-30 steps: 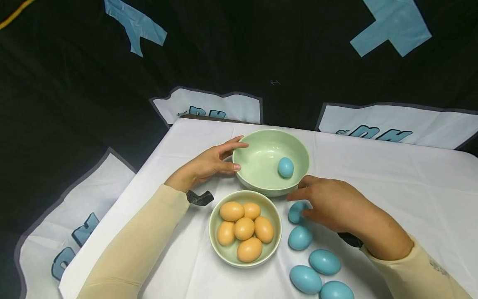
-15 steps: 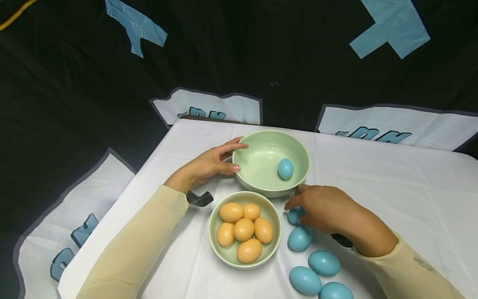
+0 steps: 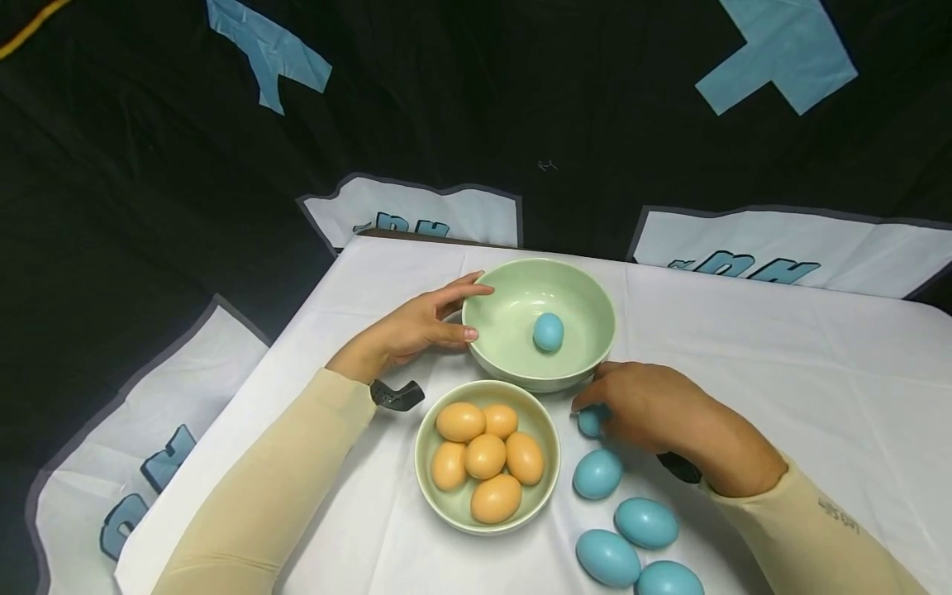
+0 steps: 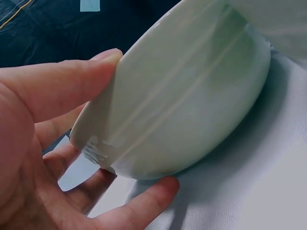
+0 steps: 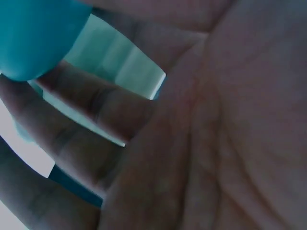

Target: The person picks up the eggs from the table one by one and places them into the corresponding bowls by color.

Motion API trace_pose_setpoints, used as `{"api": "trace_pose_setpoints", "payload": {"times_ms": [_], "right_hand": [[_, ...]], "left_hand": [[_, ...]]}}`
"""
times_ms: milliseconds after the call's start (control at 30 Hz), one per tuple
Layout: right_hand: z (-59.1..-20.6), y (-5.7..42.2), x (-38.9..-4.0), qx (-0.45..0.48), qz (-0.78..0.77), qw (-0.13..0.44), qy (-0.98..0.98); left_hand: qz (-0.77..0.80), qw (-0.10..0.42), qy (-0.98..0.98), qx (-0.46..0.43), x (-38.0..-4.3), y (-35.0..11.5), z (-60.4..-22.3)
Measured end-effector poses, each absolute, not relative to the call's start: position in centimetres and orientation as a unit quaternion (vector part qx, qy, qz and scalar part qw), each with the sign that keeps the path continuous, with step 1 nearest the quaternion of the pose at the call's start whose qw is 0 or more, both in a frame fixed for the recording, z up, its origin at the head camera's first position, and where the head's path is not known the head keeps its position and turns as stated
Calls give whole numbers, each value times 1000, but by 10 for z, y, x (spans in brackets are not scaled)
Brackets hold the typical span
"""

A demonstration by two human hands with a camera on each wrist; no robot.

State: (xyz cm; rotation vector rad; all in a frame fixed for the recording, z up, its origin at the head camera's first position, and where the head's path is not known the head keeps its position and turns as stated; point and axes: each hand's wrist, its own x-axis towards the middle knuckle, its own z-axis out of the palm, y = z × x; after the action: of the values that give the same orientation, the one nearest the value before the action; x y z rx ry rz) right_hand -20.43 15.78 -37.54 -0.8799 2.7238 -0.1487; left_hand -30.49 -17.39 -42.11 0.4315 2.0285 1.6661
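Note:
My left hand point(image 3: 416, 330) holds the larger pale green bowl point(image 3: 513, 310) at its left side. In the left wrist view the thumb lies on the rim and other fingers reach under the bowl wall point(image 4: 192, 115). Inside this bowl sits one blue egg point(image 3: 548, 332). Just in front of the bowl's right side, my right hand point(image 3: 658, 413) grips another blue egg point(image 3: 591, 421), partly hidden by the fingers. The right wrist view shows that blue egg point(image 5: 36, 38) against the fingers. Several orange eggs point(image 3: 486, 457) fill the smaller green bowl point(image 3: 451, 507), nearer to me.
Several more blue eggs point(image 3: 608, 558) lie loose on the white tablecloth point(image 3: 781, 372), below my right hand. The two bowls stand close together. Behind the table's far edge hangs a black cloth point(image 3: 483, 99) with blue and white patches.
The right hand has shifted slightly down and now closes round the nearest loose blue egg. Inside the larger bowl, the blue egg has rolled to the left. My left hand stays put.

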Motion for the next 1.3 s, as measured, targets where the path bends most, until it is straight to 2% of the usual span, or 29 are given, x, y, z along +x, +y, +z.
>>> {"api": "trace_pose_setpoints", "payload": {"times_ms": [167, 633, 1300], "right_hand": [[-376, 168, -217, -257, -70, 156, 951], [-378, 188, -235, -215, -78, 144, 963], [-380, 188, -232, -258, -69, 133, 954]], "left_hand": [[610, 240, 739, 155, -305, -174, -421], [613, 238, 737, 159, -304, -174, -420], [610, 241, 739, 156, -306, -174, -423]]}}
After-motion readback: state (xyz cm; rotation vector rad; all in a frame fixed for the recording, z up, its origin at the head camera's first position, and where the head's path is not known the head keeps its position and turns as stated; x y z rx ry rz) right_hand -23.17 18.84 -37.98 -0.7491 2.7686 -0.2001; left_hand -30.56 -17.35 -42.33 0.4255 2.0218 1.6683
